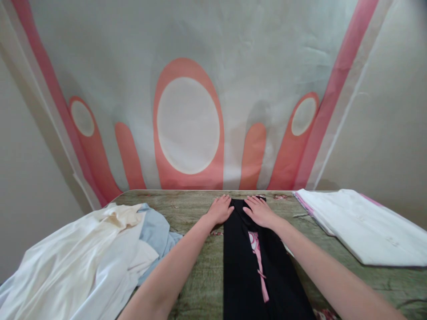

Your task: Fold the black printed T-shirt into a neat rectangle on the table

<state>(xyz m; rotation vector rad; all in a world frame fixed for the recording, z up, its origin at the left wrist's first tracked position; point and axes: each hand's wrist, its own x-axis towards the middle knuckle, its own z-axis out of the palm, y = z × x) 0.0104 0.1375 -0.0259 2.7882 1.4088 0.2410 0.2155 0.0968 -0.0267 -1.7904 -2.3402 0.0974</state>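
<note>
- The black garment (238, 271) lay lengthwise on the bench (205, 266), its near end out of frame; a pink patterned strip (254, 243) showed through its opening.
- Leftward, pale clothes (83, 262) lay heaped and rumpled; rightward, white folded cloth (383, 231) lay flat, both apart from the black garment, perhaps to leave working room.
- At its far end, the left hand (220, 210) and right hand (261, 211) lay unclenched, fingers extended, seemingly steadying or smoothing it.

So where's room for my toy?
Bare tabletop shows between the pale clothes heap and black garment, partly under the left arm, and between the right arm and folded white cloth. It's crowded at the garment's far end, under the left hand and right hand.
</note>
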